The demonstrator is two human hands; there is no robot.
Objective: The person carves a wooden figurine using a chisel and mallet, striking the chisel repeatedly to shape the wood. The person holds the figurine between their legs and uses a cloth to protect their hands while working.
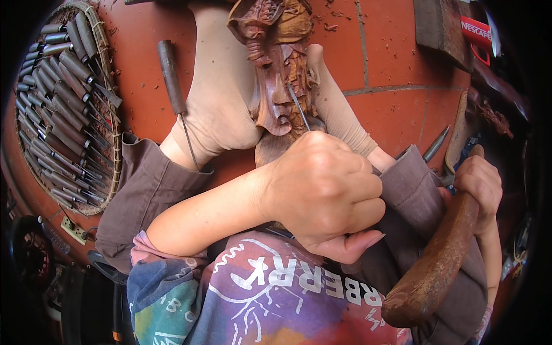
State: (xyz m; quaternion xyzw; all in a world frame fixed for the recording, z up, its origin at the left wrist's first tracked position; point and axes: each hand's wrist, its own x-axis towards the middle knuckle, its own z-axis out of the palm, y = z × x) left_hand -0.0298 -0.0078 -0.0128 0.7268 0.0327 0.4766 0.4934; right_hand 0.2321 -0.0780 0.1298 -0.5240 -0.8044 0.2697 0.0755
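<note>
Seemingly for steadiness, a carved reddish-brown wooden figure (275, 69) sits between beige-socked feet (227, 112). The right hand (479, 188) grips a club-shaped brown wooden mallet (440, 261) near its narrow end, likely for leverage; the left hand (325, 192) is clenched round a slim grey metal chisel (298, 106), apparently to aim it. The figure lies just beyond the left hand, farther from the right.

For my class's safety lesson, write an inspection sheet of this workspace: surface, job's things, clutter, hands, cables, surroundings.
Surface: red tiled floor, scattered wood chips.
Job's things: carved wooden figure between the feet; chisel, tip at the figure; wooden mallet.
Clutter: loose tool at the left foot; basket crowded with tools.
Hands: left hand closed around the chisel; right hand gripping the mallet.
Cables: black cord at a pale socket strip.
Surroundings: wooden block and red mug, upper right.
</note>
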